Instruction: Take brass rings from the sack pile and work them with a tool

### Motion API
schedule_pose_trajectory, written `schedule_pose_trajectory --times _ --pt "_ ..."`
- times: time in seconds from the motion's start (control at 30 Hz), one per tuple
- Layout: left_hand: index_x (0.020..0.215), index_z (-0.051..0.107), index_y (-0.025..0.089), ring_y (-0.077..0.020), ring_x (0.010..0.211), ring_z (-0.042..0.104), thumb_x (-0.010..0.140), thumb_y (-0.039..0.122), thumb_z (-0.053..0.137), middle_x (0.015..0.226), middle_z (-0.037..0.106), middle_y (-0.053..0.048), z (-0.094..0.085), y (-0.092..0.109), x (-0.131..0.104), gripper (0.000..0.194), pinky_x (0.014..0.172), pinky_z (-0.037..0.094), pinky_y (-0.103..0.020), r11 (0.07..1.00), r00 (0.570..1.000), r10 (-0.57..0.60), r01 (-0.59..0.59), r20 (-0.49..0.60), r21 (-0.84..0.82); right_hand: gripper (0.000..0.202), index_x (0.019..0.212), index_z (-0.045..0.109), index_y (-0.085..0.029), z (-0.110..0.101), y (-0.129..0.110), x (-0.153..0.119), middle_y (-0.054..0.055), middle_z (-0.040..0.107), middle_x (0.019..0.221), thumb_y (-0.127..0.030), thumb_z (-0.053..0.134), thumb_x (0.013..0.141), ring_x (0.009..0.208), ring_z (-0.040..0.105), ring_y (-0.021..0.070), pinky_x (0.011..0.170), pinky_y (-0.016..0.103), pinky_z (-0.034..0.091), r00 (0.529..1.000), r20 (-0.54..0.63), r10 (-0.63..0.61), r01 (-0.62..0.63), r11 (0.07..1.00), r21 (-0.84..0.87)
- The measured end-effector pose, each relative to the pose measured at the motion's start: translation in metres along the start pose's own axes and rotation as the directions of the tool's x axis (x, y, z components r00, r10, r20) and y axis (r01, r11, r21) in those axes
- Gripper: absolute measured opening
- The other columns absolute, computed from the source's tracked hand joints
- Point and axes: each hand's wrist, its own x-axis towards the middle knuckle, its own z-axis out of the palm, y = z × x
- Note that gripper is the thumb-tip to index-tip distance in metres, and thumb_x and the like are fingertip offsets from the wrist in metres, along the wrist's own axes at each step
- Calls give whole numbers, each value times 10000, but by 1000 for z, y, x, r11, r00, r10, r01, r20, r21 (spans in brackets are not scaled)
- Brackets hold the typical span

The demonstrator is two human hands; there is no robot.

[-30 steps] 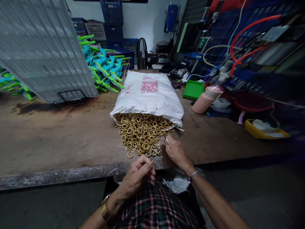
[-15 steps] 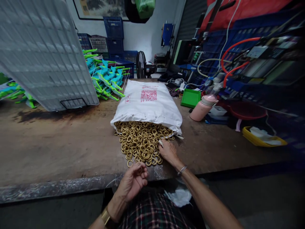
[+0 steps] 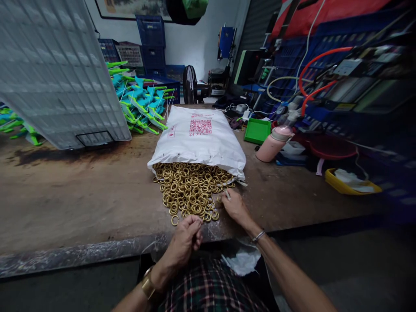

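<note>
A heap of gold-coloured metal rings (image 3: pixel 186 190) spills from the mouth of a white sack (image 3: pixel 198 145) printed with a red square code. At the heap's near edge, my left hand (image 3: pixel 186 238) is closed with its fingers curled; whatever they hold is hidden. My right hand (image 3: pixel 236 207) is at the heap's right side, its thumb and fingers pinched at a single ring (image 3: pixel 219 199). A pale wrap (image 3: pixel 227 195) shows on one of its fingers. One loose ring (image 3: pixel 174 220) lies just beyond my left hand.
A ribbed translucent panel (image 3: pixel 65 78) leans at the left before blue-and-green plastic pieces (image 3: pixel 139 104). Right of the sack are a green tray (image 3: pixel 257 131), a pink bottle (image 3: pixel 271 145) and a yellow tray (image 3: pixel 349 188). The wooden table's front edge (image 3: pixel 81 251) runs before me.
My left hand has turned from palm up to knuckles up, fingers drawn together. My right hand has drawn slightly right, away from the heap, with a ring at its fingertips. The view has shifted slightly.
</note>
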Motion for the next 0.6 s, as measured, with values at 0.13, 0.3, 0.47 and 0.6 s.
schedule_pose_trajectory --times 0.13,0.3,0.47,0.6 --pt "857 603 188 -102 529 443 757 320 586 611 527 30 9 7 5 166 512 352 -215 844 926 377 -332 -26 422 96 687 503 -182 7 -8 -15 -46 459 557 -263 451 679 510 399 96 501 216 308 993 74 94 -115 921 373" --pt "967 658 228 -184 794 575 761 226 573 892 665 -51 7 7 13 223 783 415 -297 685 838 530 -513 130 517 221 840 487 -205 4 -38 -39 -128 306 429 -303 480 642 343 217 49 370 186 181 896 417 151 -399 685 609" --pt "895 662 219 -184 772 570 794 261 535 857 667 -49 0 5 14 168 758 410 -293 687 857 480 -501 189 527 225 796 471 -206 -2 -57 -48 -148 230 396 -355 529 638 320 147 29 338 168 124 821 559 118 -520 561 644" --pt "761 624 174 -140 655 504 796 304 523 693 594 -14 2 7 11 168 641 384 -246 784 902 422 -412 87 465 234 732 482 -197 4 -57 -52 -122 286 425 -423 522 685 324 178 32 333 182 154 858 504 102 -446 636 630"
